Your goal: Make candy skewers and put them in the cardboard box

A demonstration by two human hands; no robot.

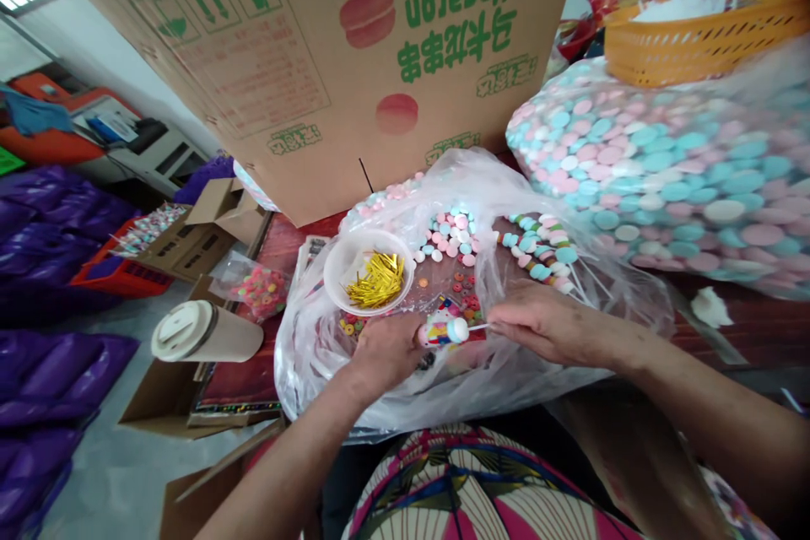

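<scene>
My left hand [387, 352] is closed round a candy skewer [446, 329] with pink, white and blue round pieces on it. My right hand [545, 323] pinches the thin white stick end of the same skewer from the right. Both hands hover over a clear plastic sheet [316, 346] spread on the table. Just behind my left hand stands a white bowl [338, 270] holding gold twist ties [378, 279]. Loose pastel candies [450, 234] and small ring sweets [461, 288] lie on the plastic, with several finished skewers [537, 249] further right.
A big clear bag of pastel candies [671, 177] fills the right, under an orange basket [702, 34]. A large "Macaron" cardboard box [304, 51] leans behind. A beige lidded cup [206, 332] lies at the left, near open cartons [208, 228] and purple bags [56, 228].
</scene>
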